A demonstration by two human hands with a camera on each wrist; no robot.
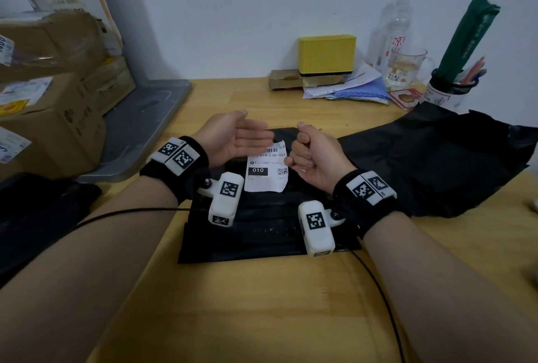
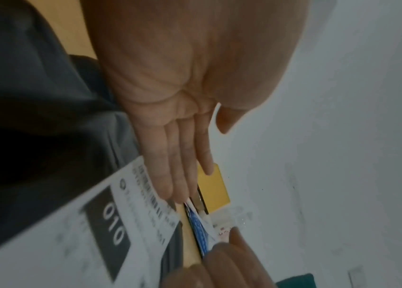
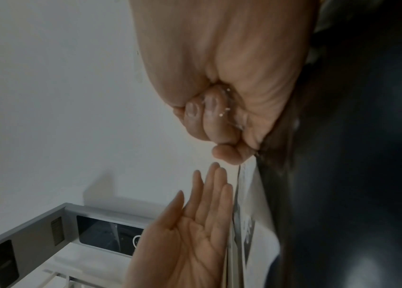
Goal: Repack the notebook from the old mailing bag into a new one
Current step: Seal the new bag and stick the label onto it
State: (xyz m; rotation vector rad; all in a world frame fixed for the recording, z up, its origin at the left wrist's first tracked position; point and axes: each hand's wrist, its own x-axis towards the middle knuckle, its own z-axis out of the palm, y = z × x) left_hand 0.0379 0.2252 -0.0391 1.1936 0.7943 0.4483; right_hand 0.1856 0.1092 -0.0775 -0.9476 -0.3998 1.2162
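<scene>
A flat black mailing bag lies on the wooden table, with a white shipping label marked 010 on top of it. The notebook is not visible. My left hand hovers over the bag's far left part, palm turned right, fingers straight, holding nothing. My right hand is a fist above the label's right edge. A faint glint shows inside the fist, and I cannot tell whether it holds anything. A second, crumpled black bag lies to the right. The left wrist view shows the straight fingers over the label.
Cardboard boxes are stacked at the left beside a grey tray. Against the back wall stand a yellow box, loose papers, a glass mug and a pen cup. A black cable crosses the near table.
</scene>
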